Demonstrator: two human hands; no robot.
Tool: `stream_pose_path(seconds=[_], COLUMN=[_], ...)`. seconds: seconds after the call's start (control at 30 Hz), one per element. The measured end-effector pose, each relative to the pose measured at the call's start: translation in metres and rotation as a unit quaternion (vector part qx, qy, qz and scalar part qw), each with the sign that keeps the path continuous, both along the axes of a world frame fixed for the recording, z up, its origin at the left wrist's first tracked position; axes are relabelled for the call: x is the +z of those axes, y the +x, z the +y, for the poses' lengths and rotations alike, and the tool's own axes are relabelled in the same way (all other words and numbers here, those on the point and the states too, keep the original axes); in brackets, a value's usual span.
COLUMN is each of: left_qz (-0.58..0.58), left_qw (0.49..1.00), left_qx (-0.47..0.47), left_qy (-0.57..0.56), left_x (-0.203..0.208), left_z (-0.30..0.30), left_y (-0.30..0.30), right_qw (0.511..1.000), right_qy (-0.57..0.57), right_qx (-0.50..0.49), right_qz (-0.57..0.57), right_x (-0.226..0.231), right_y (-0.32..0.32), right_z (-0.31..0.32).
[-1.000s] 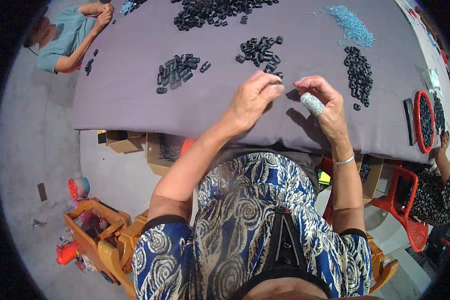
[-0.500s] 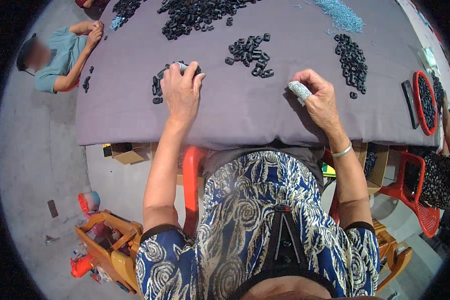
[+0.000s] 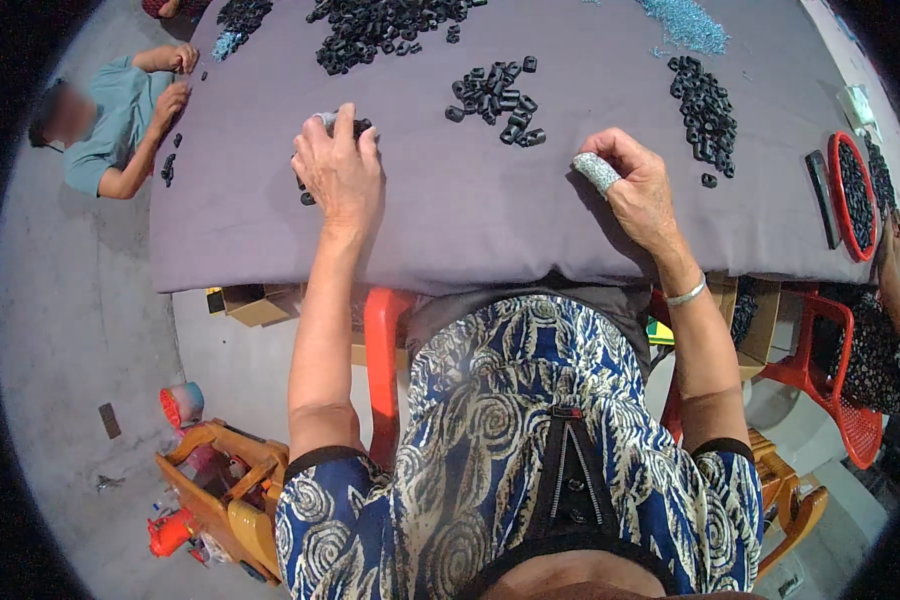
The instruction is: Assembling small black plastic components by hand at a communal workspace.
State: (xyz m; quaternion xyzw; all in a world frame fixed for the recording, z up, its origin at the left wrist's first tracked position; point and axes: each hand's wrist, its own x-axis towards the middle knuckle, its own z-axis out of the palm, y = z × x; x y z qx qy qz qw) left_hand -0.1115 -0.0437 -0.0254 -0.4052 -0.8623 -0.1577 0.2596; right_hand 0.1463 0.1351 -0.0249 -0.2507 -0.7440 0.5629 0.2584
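My left hand (image 3: 340,185) rests over a small group of black plastic pieces (image 3: 307,198) on the cloth-covered table, its fingers spread and mostly hiding them. Grey wrapping covers one of its fingertips. Farther right, my right hand (image 3: 642,195) is held in a pinch just above the cloth. A silvery-grey wrap (image 3: 597,173) covers its thumb, and anything between the fingertips is hidden. Between and beyond my hands lies a loose heap of short black tubular pieces (image 3: 495,95).
A long pile of black pieces (image 3: 705,115) lies to the right, below light-blue small parts (image 3: 688,25). A bigger black heap (image 3: 380,30) is at the back. At right stands a red basket (image 3: 837,185). A co-worker (image 3: 120,120) sits at the left edge.
My left hand has shifted a little left over the black pieces, and its fingers are more spread. My right hand keeps its pinch. The left co-worker's hands have moved apart.
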Motion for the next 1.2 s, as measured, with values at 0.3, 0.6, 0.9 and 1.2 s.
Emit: stream_pose_path(seconds=[0.3, 0.6, 0.9, 1.2], left_qz=[-0.104, -0.112, -0.177, -0.352], left_qw=[0.978, 0.978, 0.964, 0.886], left_qx=[-0.162, -0.173, -0.192, -0.259], left_qy=[0.083, 0.014, 0.037, 0.154], left_x=[-0.001, -0.009, -0.013, 0.003], left_z=[0.035, 0.053, 0.048, 0.04], left_y=[0.033, 0.04, 0.037, 0.072], right_qw=[1.0, 1.0, 0.999, 0.999], right_qy=[0.02, 0.016, 0.041, 0.037], right_qx=[-0.007, 0.001, -0.012, 0.0], right_qz=[-0.001, -0.013, 0.007, 0.028], right_x=[-0.002, -0.003, -0.007, -0.005], right_y=[-0.001, 0.0, -0.003, -0.001], right_z=[-0.001, -0.002, 0.004, -0.006])
